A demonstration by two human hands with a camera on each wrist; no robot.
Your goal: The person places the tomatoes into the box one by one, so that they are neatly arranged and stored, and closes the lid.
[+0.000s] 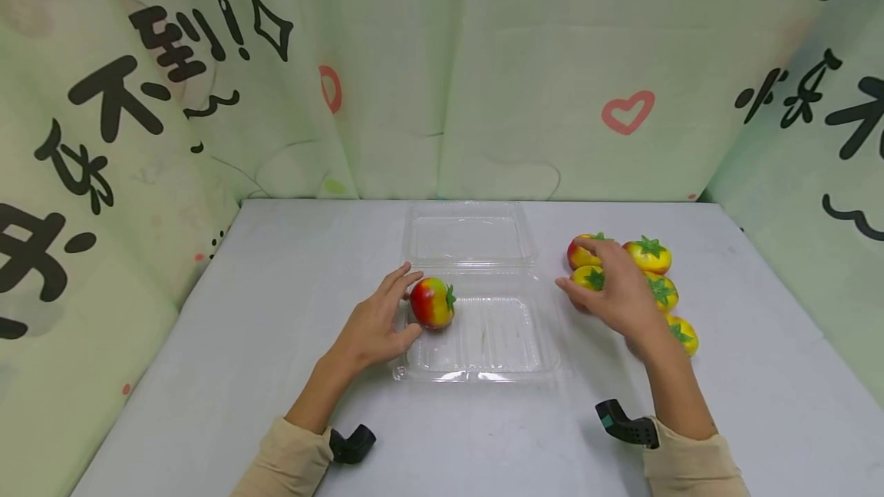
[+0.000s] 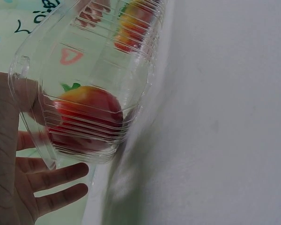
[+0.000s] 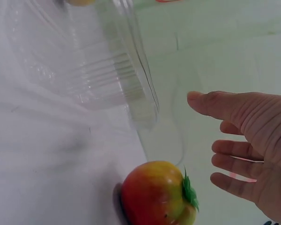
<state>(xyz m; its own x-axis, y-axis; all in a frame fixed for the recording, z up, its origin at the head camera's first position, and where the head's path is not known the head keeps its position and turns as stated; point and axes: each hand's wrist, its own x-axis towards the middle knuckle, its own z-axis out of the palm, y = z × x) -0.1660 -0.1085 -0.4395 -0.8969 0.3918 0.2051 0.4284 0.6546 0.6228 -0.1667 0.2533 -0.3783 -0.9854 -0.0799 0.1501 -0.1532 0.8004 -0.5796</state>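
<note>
A red-and-yellow persimmon (image 1: 431, 303) with a green leafy top lies in the left end of a clear plastic clamshell box (image 1: 476, 378). My left hand (image 1: 380, 328) is beside it at the box's left edge, fingers extended and thumb apart; in the left wrist view the persimmon (image 2: 86, 117) shows through the clear wall. Whether the fingertips touch it I cannot tell. Over the group of persimmons (image 1: 649, 255) on the right, my right hand (image 1: 618, 294) hovers with spread fingers, holding nothing. A persimmon (image 3: 157, 194) shows below that hand (image 3: 253, 145) in the right wrist view.
The box's lid (image 1: 470, 232) lies folded back toward the rear of the white table (image 1: 311, 251). Pale green curtains (image 1: 525, 98) with black lettering enclose the back and sides. Both wrists carry a black camera mount (image 1: 352, 445).
</note>
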